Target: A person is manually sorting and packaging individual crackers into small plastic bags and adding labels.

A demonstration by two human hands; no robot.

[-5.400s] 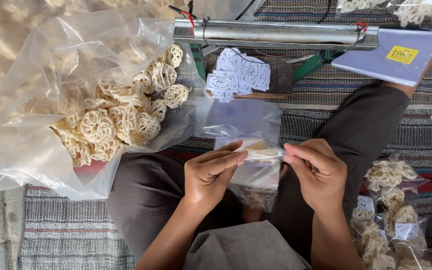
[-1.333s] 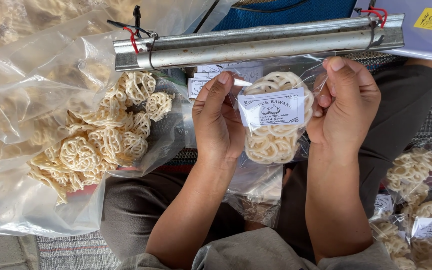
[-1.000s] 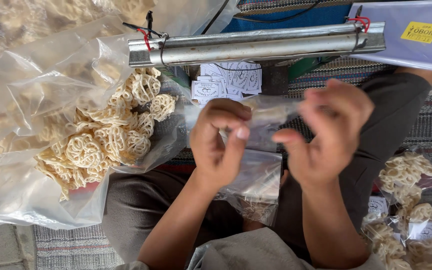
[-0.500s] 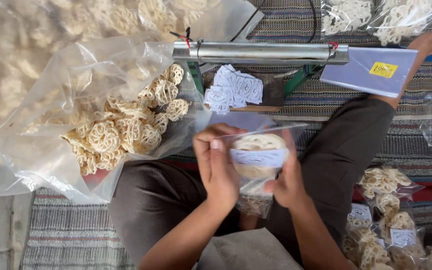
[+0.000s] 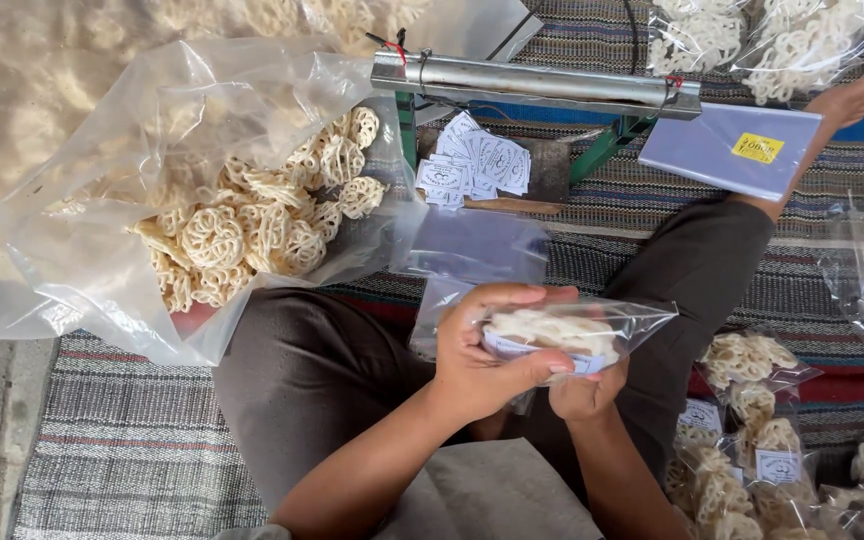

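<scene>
My left hand [image 5: 487, 355] grips a small clear packet of lattice crackers [image 5: 562, 332] from above, thumb and fingers around its paper label. Below it, my right hand [image 5: 587, 390] supports the same packet from underneath, mostly hidden by it. The packet lies almost flat over my lap, its open plastic end pointing right. A large clear bag of loose crackers [image 5: 242, 225] lies open to the left of my hands.
A metal bar sealer [image 5: 537, 80] on a green stand sits ahead, with a stack of paper labels [image 5: 472, 165] under it. A pile of empty plastic sleeves [image 5: 732, 150] lies at the right. Several filled packets [image 5: 752, 420] rest by my right leg on the striped mat.
The packet came down from near the sealer bar to my lap. It turned from upright to nearly flat, and both hands shifted their hold on it.
</scene>
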